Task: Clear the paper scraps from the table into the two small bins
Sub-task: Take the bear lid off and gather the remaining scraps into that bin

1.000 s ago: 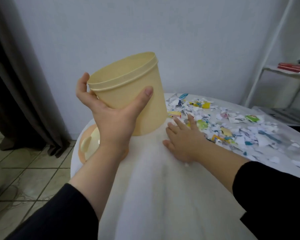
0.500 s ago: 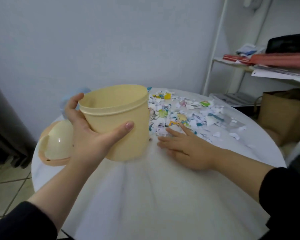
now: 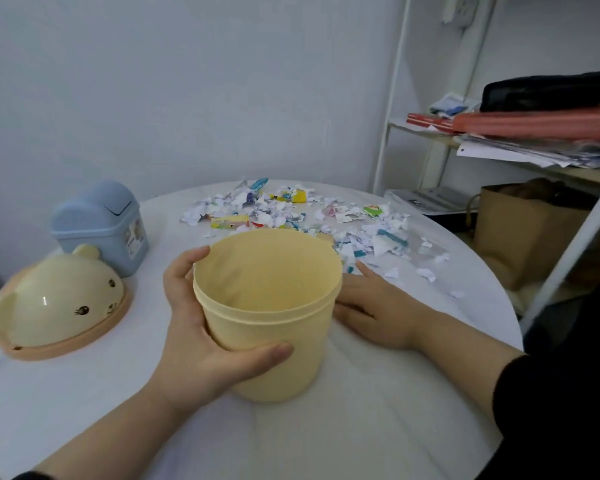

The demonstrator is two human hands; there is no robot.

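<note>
While the left hand [image 3: 201, 348] grips the lidless yellow bin [image 3: 271, 317], fingers [image 3: 184, 266] curled round its wall, the right hand [image 3: 378, 306] lies flat on the worktop [image 3: 378, 431], fingers straight, just beside the paper scraps [image 3: 274, 218].

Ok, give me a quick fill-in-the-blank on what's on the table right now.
The left hand grips the open bin, whose colour is ____.
The bear-faced lid lies beside the small lidded bin coloured ____.
The right hand rests flat on the ____.
Missing: yellow; blue; table.
</note>
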